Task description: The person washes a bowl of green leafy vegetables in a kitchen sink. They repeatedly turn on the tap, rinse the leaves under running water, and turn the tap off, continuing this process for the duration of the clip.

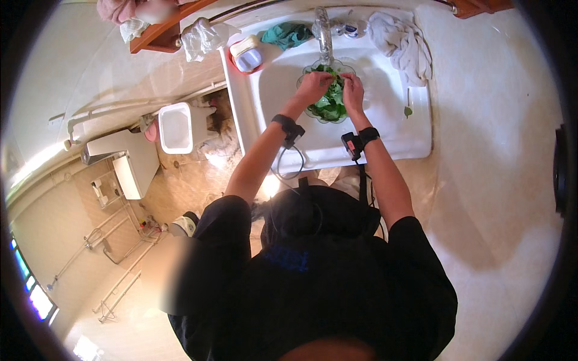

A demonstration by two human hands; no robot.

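A clear, scalloped bowl (308, 113) stands in the white sink (282, 99), below the faucet (323, 34). Green leaves (333, 101) fill it. Above the bowl's left part is my left hand (314, 87), its fingers pinched on a bit of greens near the middle. My right hand (353, 91) is over the bowl's right part, thumb and fingertips close together at the same greens. The fingertips of both hands nearly meet; the exact piece between them is too small to make out. Both wrists wear black straps with small devices.
A green cloth (287, 35) and a soap dish (248, 60) lie on the sink's back left rim. A grey cloth (399, 43) hangs over the back right corner, near a small white container (351, 30). One loose leaf (408, 111) rests on the right rim. Cables hang from both wrists.
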